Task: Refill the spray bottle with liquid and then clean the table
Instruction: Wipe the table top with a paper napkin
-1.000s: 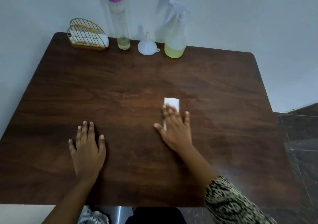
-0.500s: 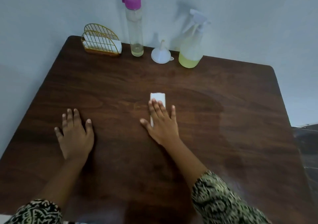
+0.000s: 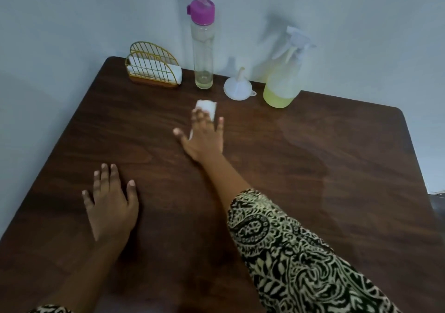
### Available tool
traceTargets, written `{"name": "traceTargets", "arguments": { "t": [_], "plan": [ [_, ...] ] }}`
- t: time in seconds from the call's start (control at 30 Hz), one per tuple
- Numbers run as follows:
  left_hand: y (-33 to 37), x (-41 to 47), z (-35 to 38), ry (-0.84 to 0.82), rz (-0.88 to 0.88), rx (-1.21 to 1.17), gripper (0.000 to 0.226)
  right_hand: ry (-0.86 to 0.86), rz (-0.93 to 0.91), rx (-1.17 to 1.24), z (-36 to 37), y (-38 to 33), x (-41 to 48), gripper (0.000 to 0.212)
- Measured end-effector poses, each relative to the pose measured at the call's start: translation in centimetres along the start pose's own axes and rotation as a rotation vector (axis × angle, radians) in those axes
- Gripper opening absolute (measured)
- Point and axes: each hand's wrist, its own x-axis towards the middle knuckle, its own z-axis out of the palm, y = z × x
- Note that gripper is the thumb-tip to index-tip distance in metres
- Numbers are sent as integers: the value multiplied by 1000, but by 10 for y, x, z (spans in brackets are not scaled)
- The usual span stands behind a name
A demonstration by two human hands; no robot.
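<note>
Nearest the camera, the left hand [image 3: 110,206] lies flat on the table [image 3: 337,192], fingers spread, holding nothing. Farther out, the right hand [image 3: 204,137] presses a tissue [image 3: 206,107] flat under extended fingers. At the far edge stands the spray bottle [image 3: 284,76], beside a funnel [image 3: 237,87].

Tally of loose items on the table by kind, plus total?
Bottles: 2, the pink-capped bottle and the spray bottle
Funnels: 1, the white funnel
Napkin holders: 1, the gold wire holder
Tissues: 1, the folded tissue under the right hand
Total: 5
</note>
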Motion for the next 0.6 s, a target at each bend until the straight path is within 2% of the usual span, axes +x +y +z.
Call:
{"name": "traceTargets", "arguments": {
  "t": [0.07, 0.13, 0.23, 0.3, 0.4, 0.5, 0.6],
  "plan": [
    [0, 0, 0, 1, -3, -1, 57, -37, -113, -34, 7, -12, -12, 79],
    [-1, 0, 0, 3, 0, -6, 57, -15, -77, -58, 4, 8, -13, 77],
    [0, 1, 0, 6, 7, -21, 57, 84, 181, -77, -12, 68, -12, 77],
    [0, 0, 1, 8, 7, -21, 57, 80, 350, -60, -24, 100, -15, 77],
    [-2, 0, 3, 24, 8, -10, 57, 98, 485, -24, -25, 100, -15, 80],
    [-2, 0, 4, 23, -6, -23, 57, 99, 417, -8, -12, 55, 4, 83],
    [-1, 1, 4, 36, -11, -47, 56, 53, 176, -24, 3, -10, 26, 82]
  ]
}}
